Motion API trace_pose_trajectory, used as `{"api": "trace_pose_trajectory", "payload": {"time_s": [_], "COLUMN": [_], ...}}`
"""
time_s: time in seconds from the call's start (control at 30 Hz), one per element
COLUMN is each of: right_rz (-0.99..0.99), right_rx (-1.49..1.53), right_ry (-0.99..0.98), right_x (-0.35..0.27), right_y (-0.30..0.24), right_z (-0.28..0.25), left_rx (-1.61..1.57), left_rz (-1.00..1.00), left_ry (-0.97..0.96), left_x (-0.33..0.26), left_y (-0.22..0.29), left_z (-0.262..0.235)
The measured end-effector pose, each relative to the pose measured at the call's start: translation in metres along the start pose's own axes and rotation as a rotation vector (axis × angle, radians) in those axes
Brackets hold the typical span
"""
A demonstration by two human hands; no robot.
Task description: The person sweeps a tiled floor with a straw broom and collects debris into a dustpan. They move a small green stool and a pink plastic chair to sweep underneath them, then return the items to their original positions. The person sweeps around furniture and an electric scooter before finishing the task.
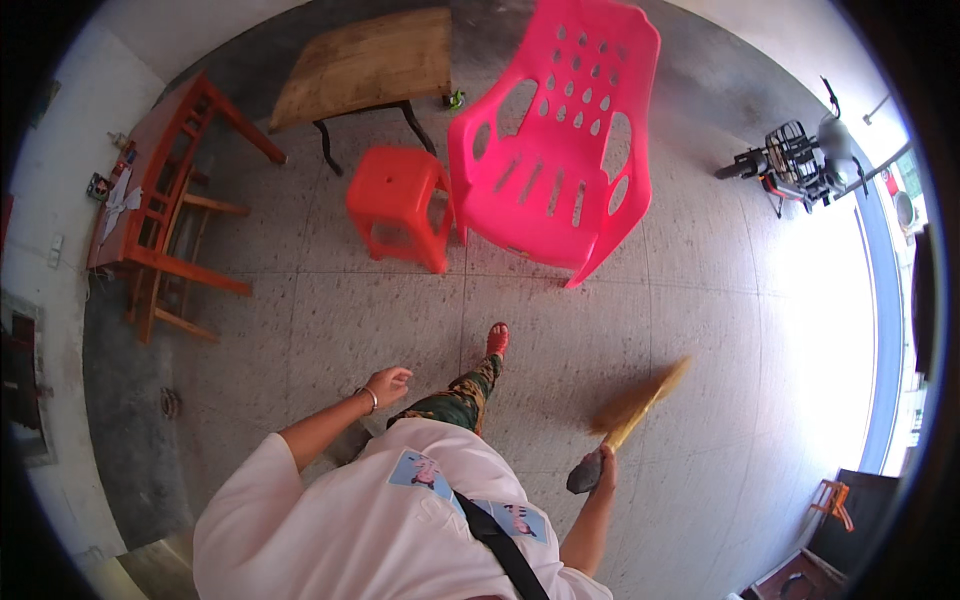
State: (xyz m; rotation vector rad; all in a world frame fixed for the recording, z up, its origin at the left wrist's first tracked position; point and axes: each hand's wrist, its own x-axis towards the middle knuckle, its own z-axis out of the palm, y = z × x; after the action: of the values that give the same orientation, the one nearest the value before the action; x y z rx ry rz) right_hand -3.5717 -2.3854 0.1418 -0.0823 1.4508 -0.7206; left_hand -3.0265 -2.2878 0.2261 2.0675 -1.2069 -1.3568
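Observation:
My right hand [605, 468] is closed around a short straw broom [650, 402]. Its yellowish-brown brush end points forward and to the right above the floor, partly blurred, and a dark grey handle end sticks out behind my fingers. In front of my body on the left, my left hand [388, 384] hangs with loosely bent fingers and holds nothing visible; a bracelet circles that wrist. Beyond my red-sandalled foot [498, 338] stand a pink plastic armchair [555, 195] and a red plastic stool [395, 190], side by side.
A low wooden table [365, 65] with dark curved legs stands behind the stool. Along the left wall is a reddish wooden table [150, 200] with chairs under it. An electric bike [800, 165] is parked at the far right, near the bright doorway. An orange stool [832, 502] sits lower right.

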Motion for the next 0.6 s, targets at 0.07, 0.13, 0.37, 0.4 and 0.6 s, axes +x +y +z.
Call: {"api": "trace_pose_trajectory", "payload": {"time_s": [0.07, 0.13, 0.37, 0.4, 0.6], "right_rz": [0.111, 0.088, -0.069, 0.06, -0.263], "right_rx": [0.112, 0.051, -0.162, -0.028, -0.658], "right_ry": [-0.02, -0.059, -0.28, -0.318, -0.328], "right_x": [0.02, 0.009, 0.007, 0.04, 0.019], "right_y": [-0.012, -0.033, -0.085, -0.08, -0.139], "right_z": [0.007, 0.049, 0.111, 0.1, 0.179], "left_rx": [0.01, 0.011, -0.061, -0.106, -0.226], "left_rz": [0.027, 0.034, 0.06, 0.044, -0.115], "left_ry": [0.002, 0.025, 0.097, 0.122, 0.303], "left_x": [0.045, 0.081, 0.172, 0.176, 0.139], "left_y": [0.022, 0.034, 0.12, 0.119, 0.11], "left_z": [-0.006, -0.015, -0.046, -0.05, -0.059]}}
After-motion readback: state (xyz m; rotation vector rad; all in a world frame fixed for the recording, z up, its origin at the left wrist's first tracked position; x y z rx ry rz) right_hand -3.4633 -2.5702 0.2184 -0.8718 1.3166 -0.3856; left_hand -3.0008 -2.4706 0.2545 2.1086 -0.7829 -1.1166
